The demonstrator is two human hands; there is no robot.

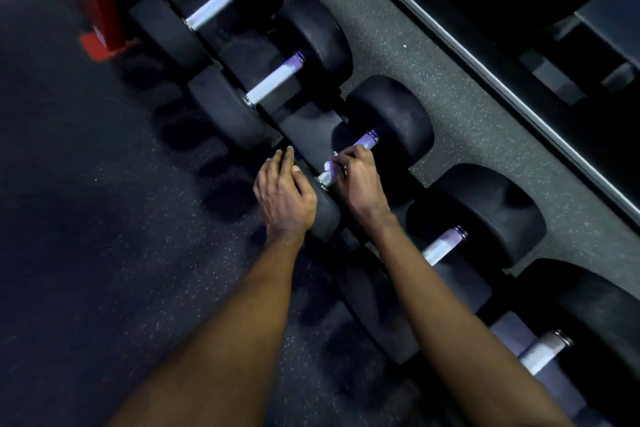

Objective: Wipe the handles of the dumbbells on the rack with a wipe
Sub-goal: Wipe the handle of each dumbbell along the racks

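Several black dumbbells with silver knurled handles lie in a diagonal row on a low rack. My right hand point(356, 180) is wrapped over the handle point(367, 140) of the middle dumbbell, and a small white wipe point(334, 166) shows at its fingertips, pressed against the bar. My left hand point(282, 192) rests on that dumbbell's near head point(327, 215), fingers curled over its top edge. The far head point(391, 118) is in plain sight. Most of the wipe is hidden inside the right hand.
Neighbouring dumbbell handles point(273, 80) point(443, 246) lie to either side along the row. A red rack foot point(104, 42) stands at the upper left. Speckled rubber floor point(86, 218) spreads to the left. A mirror edge point(485, 69) runs diagonally at the right.
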